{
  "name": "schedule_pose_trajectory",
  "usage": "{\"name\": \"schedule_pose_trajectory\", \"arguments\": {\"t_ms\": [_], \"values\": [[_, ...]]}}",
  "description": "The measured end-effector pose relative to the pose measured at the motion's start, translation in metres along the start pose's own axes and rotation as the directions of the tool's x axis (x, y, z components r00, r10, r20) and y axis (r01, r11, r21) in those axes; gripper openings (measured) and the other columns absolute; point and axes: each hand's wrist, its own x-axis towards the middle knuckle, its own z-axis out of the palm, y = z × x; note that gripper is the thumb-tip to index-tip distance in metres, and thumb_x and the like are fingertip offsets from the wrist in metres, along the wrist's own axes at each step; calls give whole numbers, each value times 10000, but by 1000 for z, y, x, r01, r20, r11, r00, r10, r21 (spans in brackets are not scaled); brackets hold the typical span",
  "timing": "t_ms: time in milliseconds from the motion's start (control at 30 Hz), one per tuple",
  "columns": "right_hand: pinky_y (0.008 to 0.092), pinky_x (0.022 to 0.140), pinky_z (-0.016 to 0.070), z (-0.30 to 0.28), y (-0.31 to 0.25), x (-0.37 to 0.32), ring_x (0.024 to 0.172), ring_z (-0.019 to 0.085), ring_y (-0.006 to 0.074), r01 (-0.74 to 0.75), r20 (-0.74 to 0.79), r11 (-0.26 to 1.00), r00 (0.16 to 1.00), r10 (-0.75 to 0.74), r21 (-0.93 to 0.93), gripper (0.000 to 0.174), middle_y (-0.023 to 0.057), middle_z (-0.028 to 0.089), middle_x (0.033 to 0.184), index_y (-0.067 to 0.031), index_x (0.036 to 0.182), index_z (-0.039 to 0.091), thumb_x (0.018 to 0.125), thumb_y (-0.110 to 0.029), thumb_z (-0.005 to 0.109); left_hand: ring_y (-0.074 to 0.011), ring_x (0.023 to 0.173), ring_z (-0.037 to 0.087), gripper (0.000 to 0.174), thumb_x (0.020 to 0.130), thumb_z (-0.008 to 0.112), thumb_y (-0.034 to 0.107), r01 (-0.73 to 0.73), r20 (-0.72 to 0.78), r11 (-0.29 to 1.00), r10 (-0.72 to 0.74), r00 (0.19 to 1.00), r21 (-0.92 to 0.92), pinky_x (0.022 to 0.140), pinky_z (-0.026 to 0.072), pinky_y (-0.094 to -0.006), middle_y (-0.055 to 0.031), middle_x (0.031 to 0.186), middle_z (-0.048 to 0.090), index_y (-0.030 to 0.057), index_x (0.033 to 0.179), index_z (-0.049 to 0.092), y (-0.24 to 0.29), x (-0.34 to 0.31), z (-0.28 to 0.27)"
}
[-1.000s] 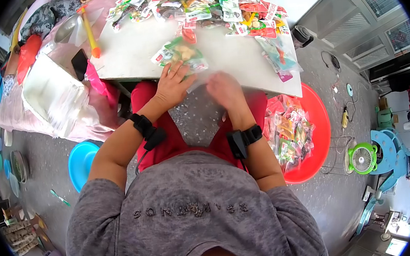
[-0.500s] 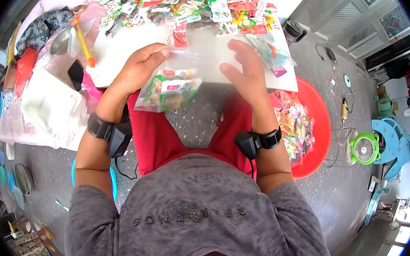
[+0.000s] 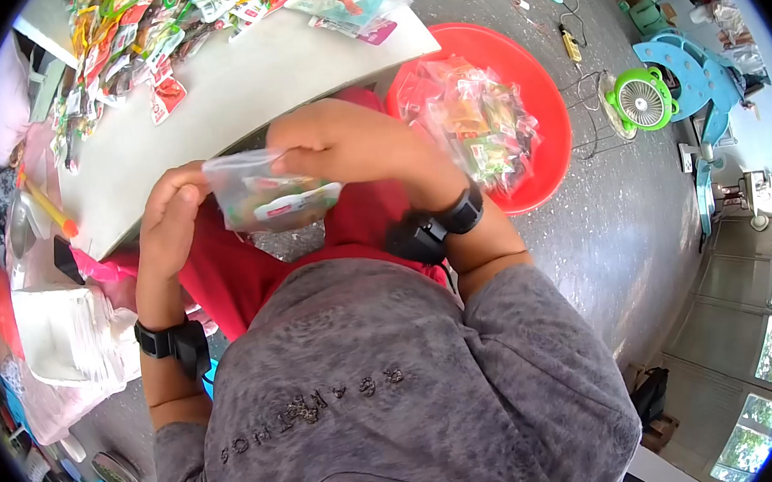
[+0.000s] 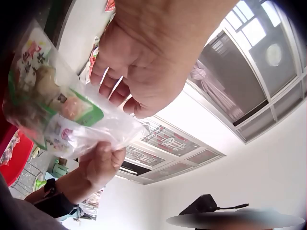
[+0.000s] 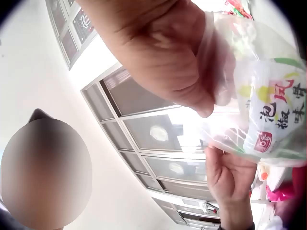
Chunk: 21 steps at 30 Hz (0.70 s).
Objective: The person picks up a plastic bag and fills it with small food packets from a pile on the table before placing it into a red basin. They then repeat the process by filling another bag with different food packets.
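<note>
A clear zip bag with green-and-white printed food packets inside hangs over the lap, just off the table's front edge. My right hand pinches its upper right part; the right wrist view has the thumb outside and the other fingertips behind the clear film. At the bag's upper left corner is my left hand, its fingers loosely bent and its thumb apart from the film. The left wrist view shows the packet through the film, and Chinese lettering shows on its label in the right wrist view.
A heap of colourful food packets covers the far part of the white table. Flat clear bags lie near its right corner. On the floor at right stands a red basin holding filled bags. A white tray is at left.
The bag has gone from the tabletop into my hands over the lap. My right hand has come across to grip it. The head view has turned toward the right.
</note>
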Motion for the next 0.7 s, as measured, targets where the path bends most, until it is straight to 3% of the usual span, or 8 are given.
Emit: {"name": "schedule_pose_trajectory", "arguments": {"t_ms": [33, 67, 133, 233, 367, 433, 533, 700], "values": [[311, 554, 379, -10, 3, -9, 632, 498, 242, -23, -56, 1000, 998, 23, 1, 149, 113, 488, 658, -9, 779, 498, 757, -156, 503, -155, 904, 481, 275, 846, 408, 215, 34, 3, 999, -34, 999, -3, 823, 359, -280, -95, 948, 531, -20, 963, 490, -5, 2, -3], [277, 548, 380, -25, -1, -22, 630, 501, 154, -144, -63, 986, 987, 150, 86, 119, 73, 505, 661, -17, 787, 515, 757, -132, 518, -155, 904, 483, 267, 845, 407, 206, 68, 6, 998, -68, 998, -5, 825, 360, -279, -95, 947, 531, -20, 960, 489, -9, 5, -5], [246, 542, 376, -47, -7, -47, 637, 478, 87, -374, -99, 911, 914, 394, 175, 73, 31, 506, 660, -22, 765, 522, 749, -93, 532, -143, 872, 485, 227, 830, 419, 177, 184, -12, 983, -184, 983, 23, 796, 369, -265, -80, 923, 532, -4, 942, 496, -25, 4, -13], [228, 537, 377, -64, 13, -89, 633, 468, 66, -427, -256, 897, 859, 443, 119, 50, 9, 513, 672, -31, 760, 537, 741, -78, 543, -126, 827, 477, 210, 816, 436, 181, 353, -27, 907, -356, 934, 229, 751, 375, -252, -53, 879, 528, 16, 927, 506, -60, -5, -33], [220, 520, 358, -72, 44, -140, 594, 448, 66, -519, -409, 836, 733, 544, 181, 60, -2, 498, 636, -38, 723, 521, 741, -94, 533, -104, 776, 462, 175, 795, 470, 200, 589, -79, 786, -585, 807, 190, 699, 365, -225, -22, 829, 513, 45, 867, 505, -105, -30, -46], [216, 511, 355, -73, 63, -163, 585, 453, 65, -533, -446, 770, 628, 638, 351, 62, -12, 499, 635, -49, 709, 517, 742, -100, 531, -102, 763, 464, 171, 791, 476, 203, 587, -40, 787, -591, 806, 190, 691, 362, -221, -18, 820, 512, 48, 858, 501, -117, -40, -47], [197, 507, 354, -74, 105, -196, 582, 473, 71, -652, -373, 545, 399, 838, 526, 81, -11, 503, 625, -66, 693, 509, 734, -130, 537, -98, 748, 467, 176, 786, 484, 210, 611, -20, 778, -615, 788, 145, 686, 362, -216, -13, 807, 511, 50, 857, 494, -114, -39, -41], [213, 448, 344, -49, 179, -248, 532, 477, 100, -663, -408, 435, 208, 889, 609, 105, 10, 509, 617, -45, 704, 520, 696, -150, 522, -101, 761, 479, 186, 780, 494, 211, 666, -129, 746, -657, 742, 31, 692, 382, -223, -19, 814, 515, 58, 886, 488, -124, -41, -47]]}}
